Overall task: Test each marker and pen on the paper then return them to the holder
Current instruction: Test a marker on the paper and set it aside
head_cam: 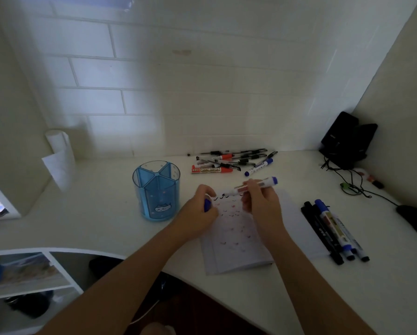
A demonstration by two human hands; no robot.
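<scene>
My right hand [260,201] grips an uncapped blue whiteboard marker [263,184], tip pointing left at the top edge of the white paper [236,252]. My left hand [200,209] rests on the paper's left edge, closed around the marker's blue cap [207,205]. Small red and dark test marks dot the sheet. The blue holder [157,189] with a cat picture stands left of my hands, its compartments looking empty. A pile of pens and markers [231,162] lies by the wall. Several markers [333,230] lie in a row right of the paper.
Black speakers [347,141] with trailing cables [352,187] fill the back right corner. A dark mouse [415,220] lies at the right edge. A paper roll [59,155] leans at the back left. The desk's curved front edge runs below my arms.
</scene>
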